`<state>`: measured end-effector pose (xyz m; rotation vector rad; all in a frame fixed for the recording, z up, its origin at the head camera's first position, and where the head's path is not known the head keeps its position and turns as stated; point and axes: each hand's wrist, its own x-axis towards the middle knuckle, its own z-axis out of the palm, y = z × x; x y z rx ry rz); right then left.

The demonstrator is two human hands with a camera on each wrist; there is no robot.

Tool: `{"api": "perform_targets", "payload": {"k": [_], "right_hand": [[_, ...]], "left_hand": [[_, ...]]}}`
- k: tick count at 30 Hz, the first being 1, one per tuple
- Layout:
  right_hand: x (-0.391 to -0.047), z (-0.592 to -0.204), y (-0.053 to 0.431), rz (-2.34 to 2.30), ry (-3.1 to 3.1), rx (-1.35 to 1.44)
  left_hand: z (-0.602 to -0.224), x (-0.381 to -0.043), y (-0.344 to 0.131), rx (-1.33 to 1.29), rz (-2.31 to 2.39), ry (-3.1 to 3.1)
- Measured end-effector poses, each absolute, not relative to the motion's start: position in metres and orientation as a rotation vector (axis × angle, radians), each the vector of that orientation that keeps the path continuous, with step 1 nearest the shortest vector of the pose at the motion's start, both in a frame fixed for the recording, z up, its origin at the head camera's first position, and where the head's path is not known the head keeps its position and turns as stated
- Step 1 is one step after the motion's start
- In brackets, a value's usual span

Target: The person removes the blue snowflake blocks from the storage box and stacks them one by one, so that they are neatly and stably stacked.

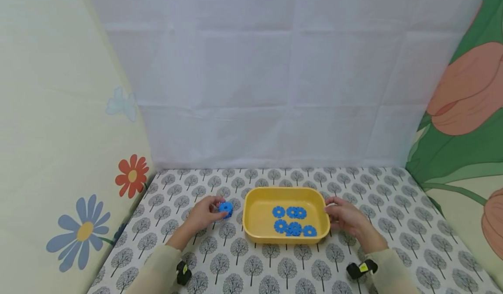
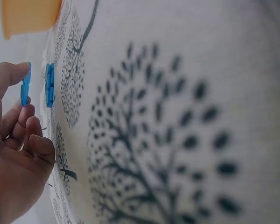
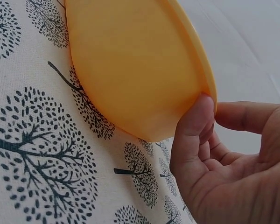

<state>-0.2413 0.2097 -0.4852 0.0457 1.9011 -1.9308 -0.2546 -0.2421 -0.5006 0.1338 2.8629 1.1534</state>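
Between thumb and fingers, my left hand point(image 1: 204, 214) pinches a blue notched disc point(image 2: 25, 88), left of the tray. Just beneath it, more blue discs point(image 2: 50, 85) lie on the cloth, apparently stacked; a gap separates them from the held disc in the left wrist view. My right hand point(image 1: 347, 217) grips the right end of a yellow tray point(image 3: 130, 70) by its rim, thumb and fingers on either side. Inside the tray, several blue flower-shaped discs point(image 1: 278, 212) lie toward the middle and right, some overlapping.
A tree-print cloth point(image 1: 251, 265) covers the table. Behind it hangs a white sheet point(image 1: 259, 76), with flower-patterned panels point(image 1: 47, 124) on both sides. Each wrist wears a black strap with a small device point(image 1: 184, 273).
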Motion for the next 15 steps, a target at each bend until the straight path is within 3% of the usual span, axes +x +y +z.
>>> {"api": "perform_targets", "payload": {"k": [15], "right_hand": [[-0.2421, -0.4859, 0.2088, -1.918, 1.926, 0.07]], "left_hand": [[-0.5044, -0.256, -0.2431, 0.13, 1.121, 2.864]]}}
